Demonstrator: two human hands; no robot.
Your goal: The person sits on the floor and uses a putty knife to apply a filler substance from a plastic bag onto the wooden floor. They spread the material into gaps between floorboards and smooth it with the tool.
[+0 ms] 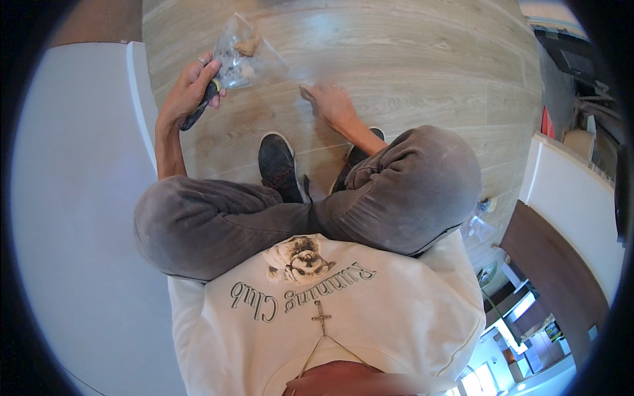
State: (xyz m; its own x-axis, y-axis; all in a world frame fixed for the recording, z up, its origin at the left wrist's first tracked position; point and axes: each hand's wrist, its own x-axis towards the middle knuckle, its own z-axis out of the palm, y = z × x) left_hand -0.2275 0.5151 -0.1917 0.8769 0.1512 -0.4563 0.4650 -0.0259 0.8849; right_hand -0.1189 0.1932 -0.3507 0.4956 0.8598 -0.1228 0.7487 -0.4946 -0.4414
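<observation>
My left hand [195, 91] is closed around a black-handled tool [201, 105] with a yellow band; its working end is hidden. The same hand also holds the edge of a clear plastic bag [232, 66], which carries a brown lump [247, 45] and some pale, crumbly bits. Low over the wood-look floor [409, 79], my right hand [330, 104] has its fingers curled inward. A small dark shape shows at its fingertips, too blurred to name. The two hands are apart, both beyond my shoes [281, 165].
A pale wall [79, 198] runs close along my left side. To the right stands a low white partition [561, 178], with dark clutter behind it. Another crumpled clear plastic bag [479, 228] lies on the floor behind my right knee.
</observation>
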